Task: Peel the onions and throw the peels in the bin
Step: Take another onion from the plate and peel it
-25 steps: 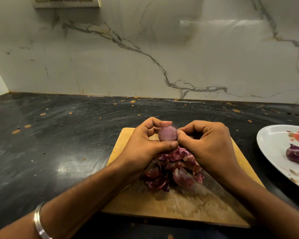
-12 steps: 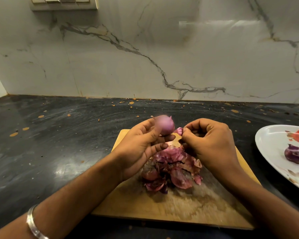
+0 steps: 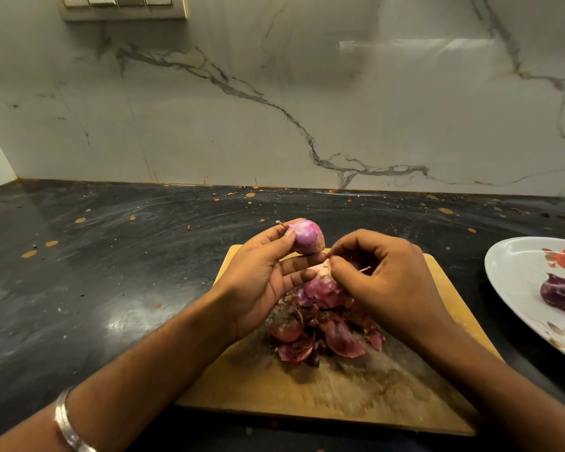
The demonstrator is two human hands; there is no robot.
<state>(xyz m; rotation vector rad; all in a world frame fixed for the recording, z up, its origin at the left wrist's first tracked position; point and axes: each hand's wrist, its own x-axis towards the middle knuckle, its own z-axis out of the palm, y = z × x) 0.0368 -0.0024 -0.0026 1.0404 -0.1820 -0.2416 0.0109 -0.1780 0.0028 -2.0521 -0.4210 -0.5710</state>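
Left hand [image 3: 261, 282]: thumb and fingers curled round a pink, mostly peeled onion [image 3: 307, 236], raised above the far edge of the wooden cutting board [image 3: 340, 396]. Right hand [image 3: 382, 282]: fingers bent in, pinching what looks like a strip of peel [image 3: 323, 269] just below the onion. Heaped on the board under both hands: purple peels [image 3: 323, 334]. At right on the dark table [image 3: 111, 272]: white plate [image 3: 516, 272] holding a darker onion [image 3: 560, 291].

White marble-look wall [image 3: 372, 109] with grey veins, switch plate [image 3: 124, 6] at top left, glossy black countertop [image 3: 95, 272] flecked with what may be orange spatter
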